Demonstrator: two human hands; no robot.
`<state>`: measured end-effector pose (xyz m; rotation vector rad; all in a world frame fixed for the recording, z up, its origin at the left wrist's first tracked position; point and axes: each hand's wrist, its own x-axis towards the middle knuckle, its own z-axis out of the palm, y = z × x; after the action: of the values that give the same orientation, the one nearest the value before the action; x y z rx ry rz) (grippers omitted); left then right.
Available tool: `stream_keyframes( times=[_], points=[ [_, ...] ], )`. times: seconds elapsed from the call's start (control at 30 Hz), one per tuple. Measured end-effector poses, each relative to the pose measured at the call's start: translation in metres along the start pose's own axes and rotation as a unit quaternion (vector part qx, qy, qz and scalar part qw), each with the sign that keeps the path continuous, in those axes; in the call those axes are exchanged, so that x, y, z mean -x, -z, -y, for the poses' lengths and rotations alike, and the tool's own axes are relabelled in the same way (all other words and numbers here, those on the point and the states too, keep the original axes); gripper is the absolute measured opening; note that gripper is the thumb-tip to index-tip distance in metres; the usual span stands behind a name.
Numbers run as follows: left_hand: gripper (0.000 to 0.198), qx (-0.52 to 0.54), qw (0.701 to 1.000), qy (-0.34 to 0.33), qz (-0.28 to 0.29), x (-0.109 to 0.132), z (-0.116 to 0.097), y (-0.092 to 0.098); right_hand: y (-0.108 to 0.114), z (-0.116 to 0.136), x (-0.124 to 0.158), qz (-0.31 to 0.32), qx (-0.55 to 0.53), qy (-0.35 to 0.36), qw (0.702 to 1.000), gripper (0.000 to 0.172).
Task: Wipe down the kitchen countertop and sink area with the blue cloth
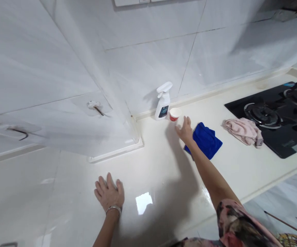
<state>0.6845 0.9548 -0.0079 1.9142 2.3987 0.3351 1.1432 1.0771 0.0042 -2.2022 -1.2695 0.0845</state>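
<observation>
My left hand (pixel 110 194) lies flat on the white countertop (pixel 151 164) with its fingers spread, holding nothing. My right hand (pixel 185 131) reaches over the counter with its fingers apart and nothing between them. Just beyond those fingertips stands a small red and white paper cup (pixel 175 114), close to the hand; contact cannot be made out. Left of the cup, a white spray bottle (pixel 163 103) with a dark label stands upright by the wall. A folded blue cloth (pixel 205 140) lies on the counter beside my right hand, partly covered by the wrist.
A crumpled pink cloth (pixel 244 130) lies against the edge of the black gas stove (pixel 279 120) on the right. A tiled wall corner (pixel 116 158) juts out at the left, with metal hooks (pixel 98 110) on it. Tiled wall (pixel 148 65) runs behind the counter.
</observation>
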Motion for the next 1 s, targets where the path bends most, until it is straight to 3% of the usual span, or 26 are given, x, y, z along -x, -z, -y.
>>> stream_keyframes(
  times=[0.1,0.2,0.3,0.43,0.53,0.8,1.0],
  points=[
    [0.066,-0.002,1.000,-0.008,-0.007,0.001,-0.001,0.000,0.035,-0.053,0.044,-0.034,0.107,-0.050,0.992,0.077],
    [0.066,-0.008,1.000,-0.009,-0.006,0.001,-0.002,0.001,0.042,-0.083,0.085,-0.019,0.146,-0.117,0.982,0.083],
    [0.065,-0.013,1.000,-0.005,-0.004,0.001,-0.003,0.002,0.025,-0.064,0.126,0.026,0.133,-0.023,0.991,0.078],
    [0.066,-0.014,1.000,-0.008,0.001,0.000,-0.004,0.003,-0.002,0.007,0.158,0.106,0.073,0.182,0.975,0.064],
    [0.067,-0.014,1.000,-0.016,-0.005,0.000,-0.004,0.002,-0.017,0.052,0.138,0.145,0.046,0.228,0.962,0.062],
    [0.067,-0.025,1.000,-0.016,-0.005,0.002,-0.003,0.001,-0.077,0.138,0.026,0.204,0.041,0.256,0.944,0.058],
    [0.066,-0.032,0.999,-0.018,-0.003,0.002,0.001,0.001,-0.104,0.185,0.001,0.192,0.083,0.213,0.955,0.053]
  ],
)
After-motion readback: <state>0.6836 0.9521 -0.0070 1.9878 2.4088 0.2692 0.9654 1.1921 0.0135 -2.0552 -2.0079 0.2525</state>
